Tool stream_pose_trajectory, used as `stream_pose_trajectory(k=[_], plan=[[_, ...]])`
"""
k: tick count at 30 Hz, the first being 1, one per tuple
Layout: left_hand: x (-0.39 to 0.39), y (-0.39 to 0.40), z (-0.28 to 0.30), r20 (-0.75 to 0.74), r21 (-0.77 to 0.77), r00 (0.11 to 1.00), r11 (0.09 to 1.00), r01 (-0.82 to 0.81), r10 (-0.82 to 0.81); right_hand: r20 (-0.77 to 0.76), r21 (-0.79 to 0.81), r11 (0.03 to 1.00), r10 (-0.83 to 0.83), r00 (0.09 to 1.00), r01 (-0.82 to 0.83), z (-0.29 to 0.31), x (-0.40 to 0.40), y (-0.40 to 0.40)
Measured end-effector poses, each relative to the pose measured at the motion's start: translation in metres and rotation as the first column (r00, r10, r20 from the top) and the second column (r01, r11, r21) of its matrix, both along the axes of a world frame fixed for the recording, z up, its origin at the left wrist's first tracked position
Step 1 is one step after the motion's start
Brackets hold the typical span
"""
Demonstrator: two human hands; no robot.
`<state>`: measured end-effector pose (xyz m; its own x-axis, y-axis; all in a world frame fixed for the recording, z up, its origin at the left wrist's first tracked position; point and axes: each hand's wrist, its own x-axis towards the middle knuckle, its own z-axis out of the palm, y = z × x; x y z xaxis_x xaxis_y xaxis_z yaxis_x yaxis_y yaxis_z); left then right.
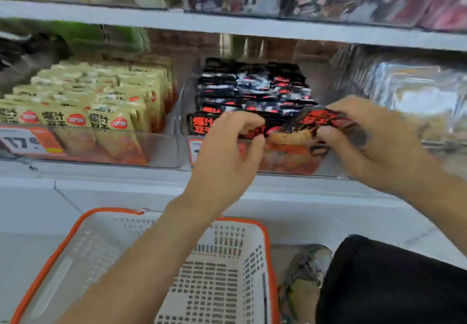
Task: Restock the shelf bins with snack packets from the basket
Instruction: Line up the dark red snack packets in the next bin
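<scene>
— At the front of the middle clear bin point(326, 169), what is being held, and how?

— A black-and-red snack packet point(326, 121) is gripped by the right hand point(374, 141); the fingers are curled over its top edge and the thumb is tucked beneath, with the packet tilted just above the bin's front row. The right forearm is angled in from the lower right.

— And the other hand?

— The left hand point(227, 147) is raised from below, wrist bent upward, fingers curled down onto the front black packets point(252, 88) in the same bin. Whether one is actually pinched cannot be told through the blur.

— Where is the basket?

— The white, orange-rimmed basket point(235, 268) is set low beneath the left forearm. Yellow packets point(101, 101) are stacked in the bin to the left.
</scene>
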<state>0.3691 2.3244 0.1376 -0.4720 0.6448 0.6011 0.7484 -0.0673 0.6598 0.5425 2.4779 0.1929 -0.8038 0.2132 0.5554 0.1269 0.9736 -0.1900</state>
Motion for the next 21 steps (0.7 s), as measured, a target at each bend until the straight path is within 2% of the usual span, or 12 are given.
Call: stream_pose_trajectory(k=[3,7,9,12,18,21], plan=[[0.003,0.021,0.013,-0.251,-0.059,0.968,0.997,-0.041,0.025,-0.076,0.124,0.990,-0.060,0.995,0.070,0.009,0.014,0.022],[0.007,0.046,0.010,-0.436,-0.234,0.900,0.965,-0.120,0.007,-0.040,0.034,0.992,-0.123,0.992,0.124,-0.002,0.014,0.048],[0.008,0.054,0.004,-0.467,-0.328,0.884,0.928,-0.178,0.005,0.051,0.028,0.992,-0.123,0.991,0.122,-0.009,0.007,0.057],[0.006,0.060,-0.003,-0.526,-0.357,0.850,0.900,-0.249,0.027,0.147,0.051,0.997,-0.071,0.987,0.064,-0.017,-0.004,0.062],[0.003,0.061,-0.004,-0.540,-0.362,0.842,0.900,-0.243,0.010,0.155,0.012,0.996,-0.086,0.984,0.085,-0.025,-0.017,0.057],[0.002,0.061,-0.004,-0.535,-0.354,0.845,0.905,-0.237,0.012,0.110,-0.021,0.996,-0.089,0.990,0.091,-0.027,-0.021,0.055]])
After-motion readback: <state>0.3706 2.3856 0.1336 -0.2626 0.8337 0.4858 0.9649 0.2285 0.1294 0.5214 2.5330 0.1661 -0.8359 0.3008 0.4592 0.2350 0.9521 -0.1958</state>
